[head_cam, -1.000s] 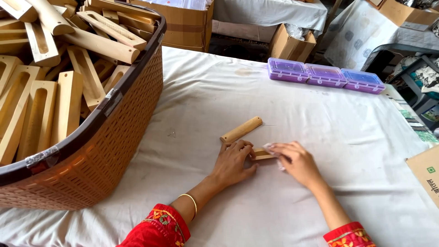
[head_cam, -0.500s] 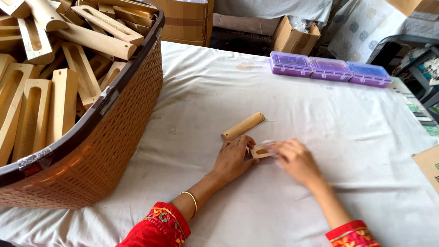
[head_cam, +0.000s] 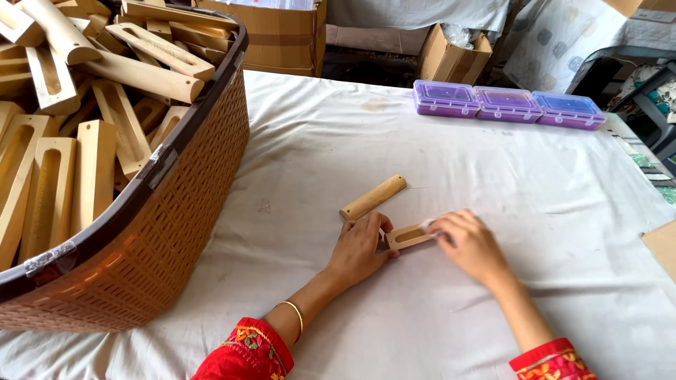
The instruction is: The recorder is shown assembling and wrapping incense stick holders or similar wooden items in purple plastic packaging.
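A small slotted wooden piece [head_cam: 407, 236] lies on the white cloth between my hands. My left hand [head_cam: 362, 248] holds its left end with thumb and fingers. My right hand [head_cam: 470, 243] pinches its right end, with something small and white at the fingertips. A rounded wooden bar [head_cam: 373, 197] lies loose on the cloth just above my left hand, touching neither hand.
A large brown woven basket [head_cam: 176, 225] full of several slotted wooden pieces stands at the left. Three purple plastic boxes [head_cam: 508, 103] sit in a row at the far side of the white table cloth [head_cam: 493, 169]. Cardboard boxes [head_cam: 451, 56] stand behind the table.
My hands stay on the slotted piece with little movement. The view has shifted slightly, and the slot of the piece now shows more plainly between the hands.
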